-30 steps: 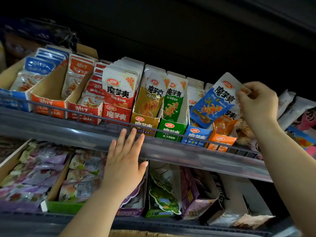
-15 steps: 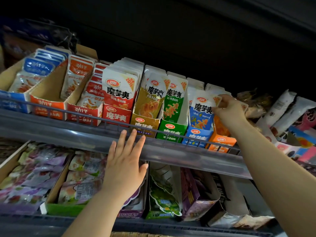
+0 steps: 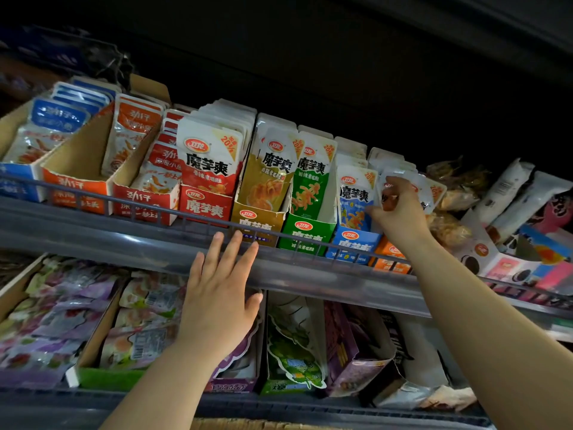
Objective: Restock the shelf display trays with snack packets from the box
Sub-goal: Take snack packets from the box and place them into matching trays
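Your right hand [image 3: 400, 212] covers most of the packet [image 3: 432, 192] it pinches above the orange tray [image 3: 389, 259] — its print cannot be read. Your left hand [image 3: 220, 299], fingers straight at the front edge of the upper shelf [image 3: 93, 243], hides the packets in the purple tray [image 3: 234, 384] below. At that shelf's left end the picture's edge cuts off the blue tray [image 3: 15, 184]. Only a sliver of the cardboard box [image 3: 248, 426] shows at the bottom edge, and the dark goods [image 3: 62, 54] at top left are too blurred to name.
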The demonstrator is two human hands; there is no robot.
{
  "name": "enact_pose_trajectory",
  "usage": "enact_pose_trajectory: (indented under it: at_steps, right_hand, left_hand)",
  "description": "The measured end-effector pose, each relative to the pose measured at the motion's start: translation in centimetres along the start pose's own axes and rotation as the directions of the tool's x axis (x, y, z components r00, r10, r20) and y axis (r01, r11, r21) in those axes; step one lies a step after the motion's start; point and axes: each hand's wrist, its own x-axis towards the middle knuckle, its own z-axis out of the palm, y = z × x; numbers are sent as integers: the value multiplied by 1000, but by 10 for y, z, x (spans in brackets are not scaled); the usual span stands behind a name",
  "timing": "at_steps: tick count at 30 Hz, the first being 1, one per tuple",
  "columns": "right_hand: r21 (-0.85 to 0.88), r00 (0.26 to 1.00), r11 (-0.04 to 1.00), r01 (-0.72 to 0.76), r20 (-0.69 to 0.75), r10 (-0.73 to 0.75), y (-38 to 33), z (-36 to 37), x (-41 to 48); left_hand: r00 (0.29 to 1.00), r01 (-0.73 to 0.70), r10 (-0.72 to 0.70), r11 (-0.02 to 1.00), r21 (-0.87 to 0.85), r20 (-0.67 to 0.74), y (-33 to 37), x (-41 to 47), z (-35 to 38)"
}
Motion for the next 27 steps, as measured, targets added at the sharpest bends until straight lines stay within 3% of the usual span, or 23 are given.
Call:
enact_pose_trajectory:
  at_steps: [5, 8, 10, 14, 16, 18, 23, 27]
  right_hand:
    - [60, 996, 995, 81, -43, -78, -4, -7, -23]
    - [153, 990, 978, 140, -36, -136, -5, -9, -44]
    - [219, 981, 959, 183, 21, -192, -4, -8, -61]
    - [291, 936, 940, 179, 243, -254, 4, -2, -95]
    - [291, 907, 944, 154, 338, -252, 9, 4, -109]
    - [280, 891, 953, 116, 395, -225, 18, 14, -119]
    - [264, 838, 962, -69, 538, -88, 51, 54, -149]
    - [85, 599, 982, -171, 800, 35, 83, 90, -179]
  left_hand:
    - [999, 23, -19, 993, -119, 29, -1, -4, -4]
    - [998, -18, 14, 997, -70, -62, 2, -6, -4]
    - [990, -77, 70, 996, -50, -118, 8, -10, -5]
    - [980, -190, 181, 974, -122, -80, 19, -25, -3]
    - [980, -198, 199, 967, -159, -12, 22, -33, -3]
    - [972, -153, 186, 965, -214, 144, 29, -37, -10]
    - [876, -72, 166, 974, -217, 454, 26, -51, 0]
    - [720, -94, 145, 989, -112, 678, 6, -71, 13]
